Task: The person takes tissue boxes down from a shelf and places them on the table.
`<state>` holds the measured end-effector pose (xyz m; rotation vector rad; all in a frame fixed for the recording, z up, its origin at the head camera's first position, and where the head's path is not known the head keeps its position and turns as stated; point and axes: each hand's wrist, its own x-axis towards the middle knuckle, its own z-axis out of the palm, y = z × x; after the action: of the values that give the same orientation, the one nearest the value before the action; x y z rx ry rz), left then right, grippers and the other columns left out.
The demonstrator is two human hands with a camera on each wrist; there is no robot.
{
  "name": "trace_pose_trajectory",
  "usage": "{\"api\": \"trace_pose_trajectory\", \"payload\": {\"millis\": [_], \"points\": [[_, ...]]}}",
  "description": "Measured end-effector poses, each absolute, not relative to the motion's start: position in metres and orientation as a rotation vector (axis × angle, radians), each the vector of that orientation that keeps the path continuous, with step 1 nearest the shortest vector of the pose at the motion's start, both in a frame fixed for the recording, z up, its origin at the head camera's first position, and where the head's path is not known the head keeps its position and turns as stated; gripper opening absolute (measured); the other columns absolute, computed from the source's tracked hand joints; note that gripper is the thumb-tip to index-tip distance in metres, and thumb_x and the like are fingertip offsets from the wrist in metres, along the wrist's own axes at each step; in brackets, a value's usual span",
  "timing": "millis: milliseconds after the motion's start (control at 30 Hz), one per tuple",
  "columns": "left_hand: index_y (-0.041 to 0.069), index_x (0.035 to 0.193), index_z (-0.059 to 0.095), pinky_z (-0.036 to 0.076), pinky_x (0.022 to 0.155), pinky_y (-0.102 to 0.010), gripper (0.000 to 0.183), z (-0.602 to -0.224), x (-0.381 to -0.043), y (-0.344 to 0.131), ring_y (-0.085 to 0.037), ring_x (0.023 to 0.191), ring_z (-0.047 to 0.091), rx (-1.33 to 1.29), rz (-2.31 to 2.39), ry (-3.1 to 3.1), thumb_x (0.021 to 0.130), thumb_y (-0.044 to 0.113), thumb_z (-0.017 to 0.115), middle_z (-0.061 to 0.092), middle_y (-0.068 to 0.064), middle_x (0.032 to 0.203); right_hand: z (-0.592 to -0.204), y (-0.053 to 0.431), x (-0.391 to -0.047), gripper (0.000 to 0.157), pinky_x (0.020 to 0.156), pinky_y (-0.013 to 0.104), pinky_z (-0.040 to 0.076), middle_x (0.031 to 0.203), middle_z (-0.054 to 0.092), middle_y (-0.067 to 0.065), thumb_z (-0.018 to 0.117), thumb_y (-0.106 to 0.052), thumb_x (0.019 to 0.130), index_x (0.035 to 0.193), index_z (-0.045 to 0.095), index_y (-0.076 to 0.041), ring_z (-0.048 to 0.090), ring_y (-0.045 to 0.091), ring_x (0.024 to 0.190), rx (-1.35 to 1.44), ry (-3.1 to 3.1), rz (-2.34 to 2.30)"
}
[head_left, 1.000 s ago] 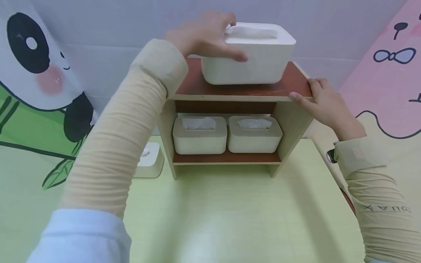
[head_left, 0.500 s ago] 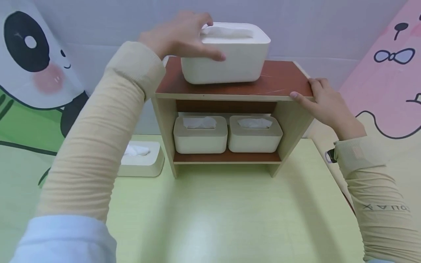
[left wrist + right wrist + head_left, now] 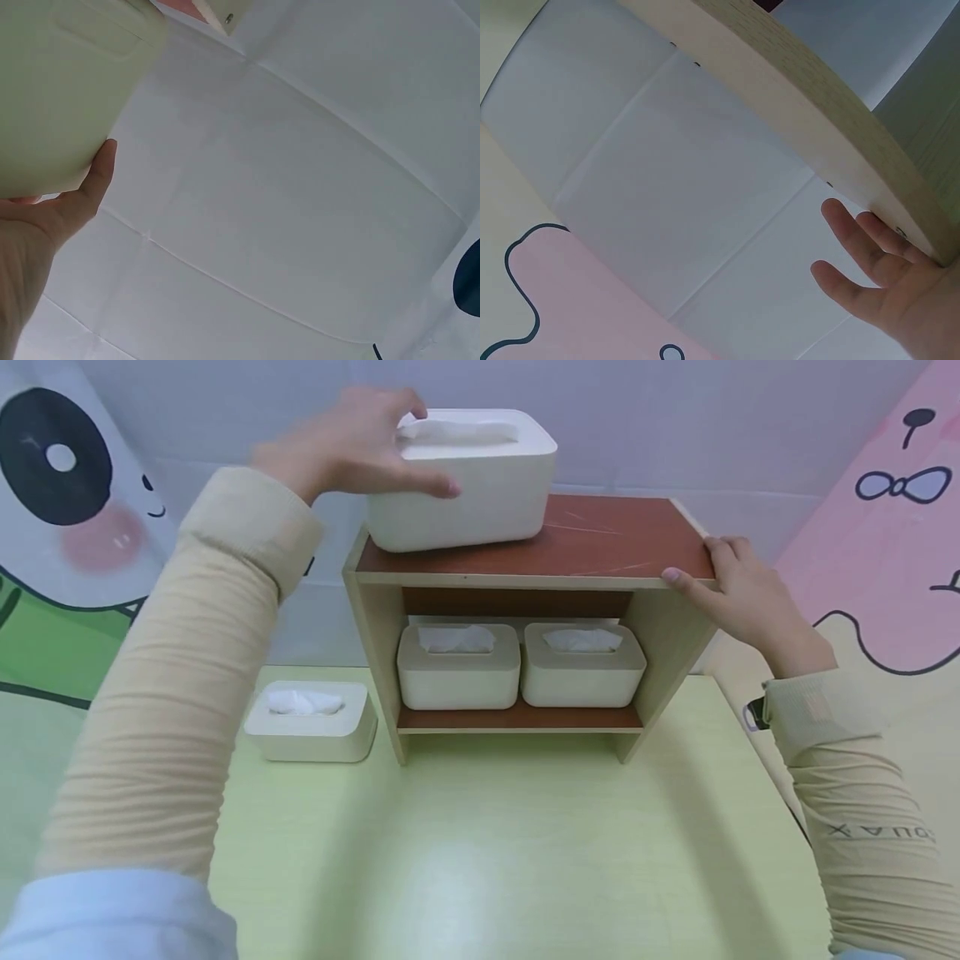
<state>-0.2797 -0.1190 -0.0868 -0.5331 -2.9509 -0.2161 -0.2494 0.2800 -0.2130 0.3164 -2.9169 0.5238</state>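
– Pale green worktop (image 3: 525, 843), greyish backdrop (image 3: 660, 427), left cartoon (image 3: 112, 535) and right cartoon (image 3: 847, 577) at the frame sides. What's in hand?

– Left hand (image 3: 356, 447), upper left of centre. Grips a white tissue box (image 3: 487, 489) by its left end: thumb on the front face, fingers over the top near the slot (image 3: 459, 433). Box is over the left part of the top board (image 3: 622, 531) of the shelf unit (image 3: 384, 647).

– Why that end?

– My guess: thumb and top fingers pinch a bulky body there, slot edge adds purchase. Base line rises to the right; tilted or just turned, can't tell.

– Right hand (image 3: 750, 597)?

– Right of frame, on the board's front right corner. Thumb at the front edge, fingers loosely spread past the side. Probably bracing the unit.

– Rest?

– Left shelf box (image 3: 459, 681) and right shelf box (image 3: 583, 681) side by side on the lower shelf (image 3: 517, 718), presumably because the bay fits two. Floor-level box (image 3: 307, 745) on the worktop, left, near the unit.

– Unclear bits?

– Gripping fingers partly behind the box. Box-to-board contact unclear. Left wrist view crops the box, upper left. Dark item (image 3: 757, 713) at the right cuff: maybe a watch, mostly covered.
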Motion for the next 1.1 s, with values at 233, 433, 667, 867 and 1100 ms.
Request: {"api": "trace_pose_trajectory", "payload": {"millis": [233,433,667,867,1100], "points": [[0.009,0.141,0.026,0.034,0.089,-0.049,0.094,-0.086,-0.278,-0.141,-0.036,0.111,0.038,-0.474,-0.237,-2.937,0.072,0.062,0.06,0.041,-0.023,0.13,-0.214,0.279,-0.251,0.086,0.094,0.063,0.025,0.142,0.022,0.029,0.033,-0.063,0.088,0.143,0.017,0.001,0.034,0.053,0.116,0.315,-2.916,0.516],[0.007,0.139,0.029,0.037,0.082,-0.049,0.088,-0.087,-0.27,-0.164,-0.038,0.105,0.041,-0.427,-0.275,-2.907,0.074,0.057,0.062,0.042,-0.025,0.124,-0.215,0.277,-0.252,0.086,0.095,0.063,0.025,0.141,0.023,0.029,0.034,-0.063,0.088,0.143,0.018,0.001,0.033,0.052,0.117,0.332,-2.906,0.529],[0.008,0.139,0.028,0.04,0.085,-0.058,0.086,-0.088,-0.263,-0.19,-0.042,0.104,0.042,-0.384,-0.308,-2.87,0.074,0.053,0.063,0.042,-0.026,0.126,-0.215,0.275,-0.253,0.087,0.095,0.063,0.025,0.141,0.023,0.029,0.034,-0.063,0.088,0.143,0.018,0.002,0.033,0.053,0.117,0.335,-2.897,0.523],[0.01,0.142,0.025,0.038,0.087,-0.061,0.091,-0.091,-0.255,-0.213,-0.044,0.106,0.041,-0.327,-0.328,-2.861,0.072,0.05,0.066,0.038,-0.028,0.129,-0.216,0.275,-0.254,0.087,0.096,0.062,0.025,0.141,0.025,0.029,0.035,-0.063,0.088,0.142,0.02,0.003,0.033,0.052,0.118,0.345,-2.882,0.527],[0.011,0.144,0.021,0.036,0.083,-0.065,0.093,-0.091,-0.246,-0.234,-0.047,0.106,0.038,-0.231,-0.314,-2.88,0.073,0.05,0.065,0.035,-0.03,0.13,-0.216,0.275,-0.254,0.086,0.095,0.063,0.025,0.14,0.024,0.03,0.035,-0.062,0.088,0.142,0.019,0.003,0.033,0.052,0.118,0.347,-2.883,0.533]]}}
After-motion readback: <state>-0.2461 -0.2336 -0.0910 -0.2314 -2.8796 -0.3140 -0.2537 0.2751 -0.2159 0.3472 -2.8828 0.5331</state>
